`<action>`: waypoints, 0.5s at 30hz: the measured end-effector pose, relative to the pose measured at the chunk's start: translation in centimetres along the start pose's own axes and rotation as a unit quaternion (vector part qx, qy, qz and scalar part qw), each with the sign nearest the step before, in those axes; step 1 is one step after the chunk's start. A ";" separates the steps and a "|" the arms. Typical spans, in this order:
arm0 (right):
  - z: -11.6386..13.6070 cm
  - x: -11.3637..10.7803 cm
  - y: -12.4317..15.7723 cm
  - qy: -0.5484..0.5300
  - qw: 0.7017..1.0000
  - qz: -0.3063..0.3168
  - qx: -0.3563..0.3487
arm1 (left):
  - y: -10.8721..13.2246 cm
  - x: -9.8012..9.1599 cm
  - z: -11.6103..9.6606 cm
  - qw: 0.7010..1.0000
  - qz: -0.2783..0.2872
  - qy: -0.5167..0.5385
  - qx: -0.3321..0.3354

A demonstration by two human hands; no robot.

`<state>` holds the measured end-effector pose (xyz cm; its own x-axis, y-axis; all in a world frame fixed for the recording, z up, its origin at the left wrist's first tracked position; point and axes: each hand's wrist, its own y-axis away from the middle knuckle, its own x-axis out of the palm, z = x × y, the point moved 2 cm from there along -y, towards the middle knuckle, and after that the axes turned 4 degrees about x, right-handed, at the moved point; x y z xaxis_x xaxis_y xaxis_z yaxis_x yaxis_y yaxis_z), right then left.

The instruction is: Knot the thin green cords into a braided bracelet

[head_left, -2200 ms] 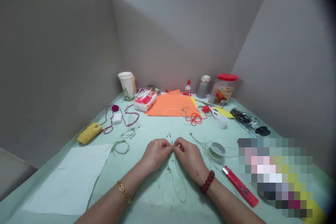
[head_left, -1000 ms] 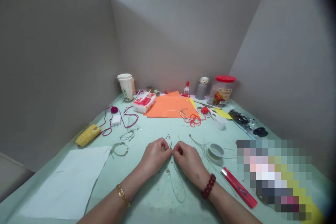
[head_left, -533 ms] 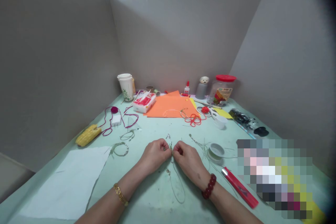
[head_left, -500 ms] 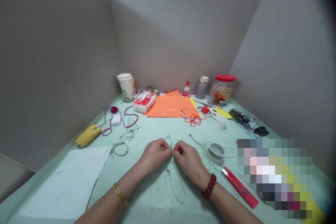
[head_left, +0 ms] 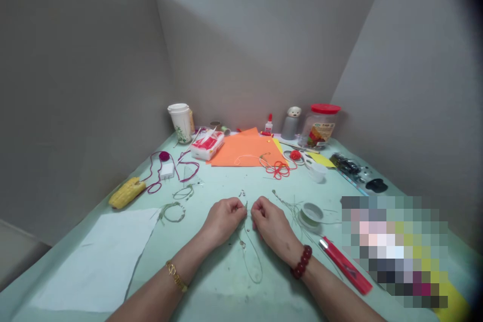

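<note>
**Hands part at the thin cord**

The right hand (head_left: 272, 227) has drawn slightly back from the left hand (head_left: 224, 220), opening a small gap. The left fingers (head_left: 237, 206) curl together at the top of the thin green cord (head_left: 252, 260); a firm grip is too small to tell. The right fingers (head_left: 257, 205) curl just beside it. The cord loops down onto the near part of the desk (head_left: 211, 282).
</note>
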<state>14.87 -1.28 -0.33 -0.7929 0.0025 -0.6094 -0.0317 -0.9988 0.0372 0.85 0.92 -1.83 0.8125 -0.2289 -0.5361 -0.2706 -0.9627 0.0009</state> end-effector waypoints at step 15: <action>0.6 -0.9 -0.1 0.017 0.999 0.004 0.042 | 0.5 -1.2 -1.1 0.999 -0.009 0.016 -0.047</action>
<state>15.21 -1.20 0.66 -0.7727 -0.0094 -0.6347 -0.0763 -0.9913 0.1076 0.32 0.50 -0.29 0.8334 -0.2146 -0.5094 -0.2079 -0.9756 0.0708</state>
